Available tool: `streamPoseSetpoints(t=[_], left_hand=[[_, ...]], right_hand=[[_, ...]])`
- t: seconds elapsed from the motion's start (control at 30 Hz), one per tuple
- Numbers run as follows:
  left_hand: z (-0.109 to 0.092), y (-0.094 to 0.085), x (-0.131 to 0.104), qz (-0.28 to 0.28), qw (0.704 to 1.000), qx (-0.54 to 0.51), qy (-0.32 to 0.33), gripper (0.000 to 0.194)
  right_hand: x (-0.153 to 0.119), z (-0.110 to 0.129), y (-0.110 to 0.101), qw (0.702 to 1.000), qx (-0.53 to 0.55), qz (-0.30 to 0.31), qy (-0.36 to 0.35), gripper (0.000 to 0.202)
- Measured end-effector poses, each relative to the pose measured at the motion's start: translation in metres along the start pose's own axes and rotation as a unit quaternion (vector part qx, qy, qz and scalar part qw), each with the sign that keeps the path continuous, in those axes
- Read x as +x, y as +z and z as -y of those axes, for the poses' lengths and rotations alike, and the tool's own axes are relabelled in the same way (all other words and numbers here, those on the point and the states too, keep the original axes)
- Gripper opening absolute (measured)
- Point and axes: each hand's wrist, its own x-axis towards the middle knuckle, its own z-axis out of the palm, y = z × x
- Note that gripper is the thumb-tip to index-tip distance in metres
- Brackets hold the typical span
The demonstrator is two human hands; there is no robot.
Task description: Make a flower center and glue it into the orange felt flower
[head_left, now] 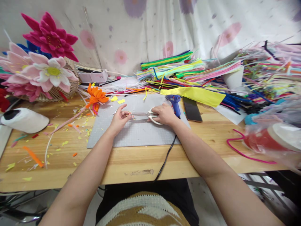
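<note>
Over the grey cutting mat [101, 135], my right hand [164, 113] is closed around the white handles of a pair of scissors [152, 119]. The blades point left and reach the fingertips of my left hand [121, 118]. That hand pinches a small bundle of thin pink and yellow strips [131, 116], partly hidden by the fingers. A blue glue gun [174, 103] lies just beyond my right hand, its black cord [166, 160] running over the table's front edge. Two yellow scraps [121, 101] rest on the mat's far side.
An orange pipe-cleaner flower [96, 96] lies left of the mat, among scattered scraps. A phone [192, 110] and yellow sheet [195, 95] are to the right. Bundled pipe cleaners [166, 60] line the back. A white spool [28, 120] and fuzzy flowers [50, 37] stand left; a red roll [261, 139] lies right.
</note>
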Motion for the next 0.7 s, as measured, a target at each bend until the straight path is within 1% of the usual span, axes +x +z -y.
streamPoseSetpoints(t=[0.13,0.47,0.7], left_hand=[[0.0009,-0.0005,0.0004,0.008,1.0,0.005,0.007,0.068],[-0.0002,-0.0001,0.0003,0.004,1.0,-0.003,0.0,0.067],[-0.0024,0.0004,-0.001,0.006,1.0,0.001,-0.001,0.067]], right_hand=[[0.0002,-0.0005,0.0007,1.0,-0.005,0.0,0.005,0.04],[0.001,0.0005,0.0007,1.0,-0.011,0.001,0.003,0.041],[0.0004,-0.0017,0.001,1.0,-0.016,-0.006,0.018,0.041]])
